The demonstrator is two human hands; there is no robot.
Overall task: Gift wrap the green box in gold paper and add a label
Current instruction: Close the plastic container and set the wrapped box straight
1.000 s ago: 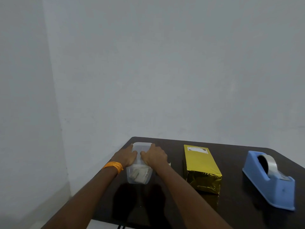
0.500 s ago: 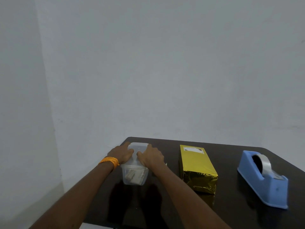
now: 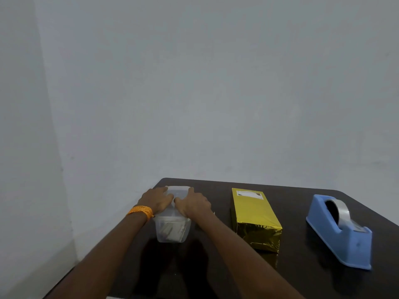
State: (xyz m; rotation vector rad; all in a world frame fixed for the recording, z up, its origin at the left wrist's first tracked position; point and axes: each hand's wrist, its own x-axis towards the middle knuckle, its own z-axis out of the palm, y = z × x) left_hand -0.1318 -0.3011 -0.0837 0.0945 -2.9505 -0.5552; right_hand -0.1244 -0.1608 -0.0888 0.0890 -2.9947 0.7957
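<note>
the gold-wrapped box lies on the dark counter, just right of my hands, with a white label already stuck at its far end, so i judge the wrapping and labelling done and this step to be closing up the supplies. the main risk i see is the clear plastic container: it sits near the counter's left edge, and if i press unevenly on its lid it could skid or tip toward that edge and spill the paper slips inside. a lid that seats on one side only could also pop back up when i let go. a careless sweep of my right forearm as i pull away could nudge the wrapped box and scuff or crease the foil; the blue tape dispenser is well apart and looks safe. as for pose, both arms reach forward side by side, my left hand, with an orange band at the wrist, and my right hand lying palm-down on the lid, nearly touching each other. the fingers of both hands are spread flat and curl over the lid's rim, pressing rather than gripping; i cannot tell whether the lid is fully seated.
</note>
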